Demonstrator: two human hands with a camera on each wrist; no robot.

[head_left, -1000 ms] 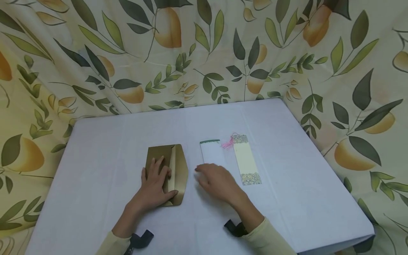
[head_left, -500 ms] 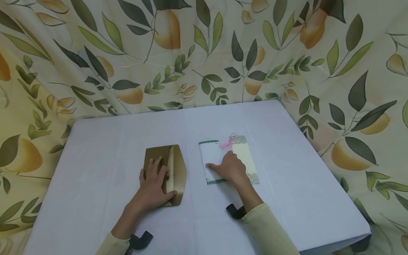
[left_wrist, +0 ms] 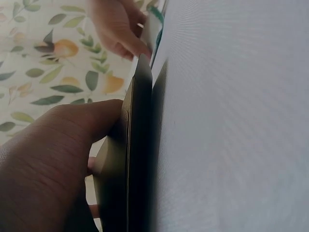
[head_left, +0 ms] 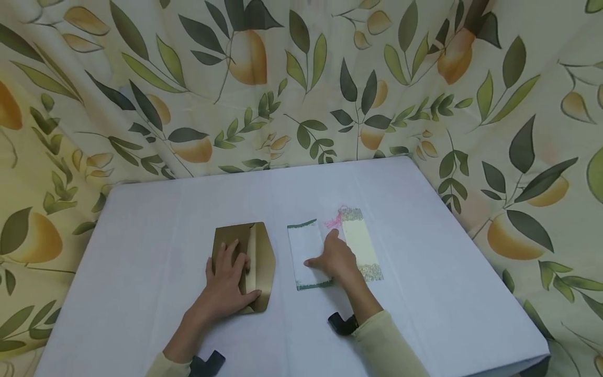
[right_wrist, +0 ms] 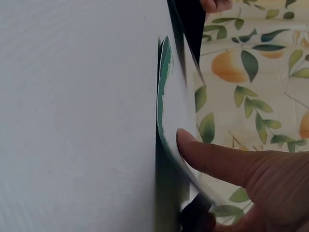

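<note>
A gold paper envelope [head_left: 267,264] lies left of the table's middle, its pointed flap opened out to the right. My left hand [head_left: 225,288] rests on it with fingers spread, the thumb near the lower part of the flap. To the right is a white card [head_left: 303,251] with green borders at top and bottom. My right hand [head_left: 340,256] pinches the card's right side, thumb on its face; the other fingertips are partly hidden. The right wrist view shows that card [right_wrist: 175,106] bending upward towards the thumb.
Just right of the card lies a cream bookmark [head_left: 360,241] with patterned ends and a pink tassel [head_left: 336,217]. A white cloth [head_left: 141,251] covers the table, and a fruit-and-leaf printed curtain [head_left: 282,125] hangs behind it.
My right hand has gone from the card's lower left to its right side and taken hold there. The card has shifted slightly left and nearer. My left hand has stayed on the envelope.
</note>
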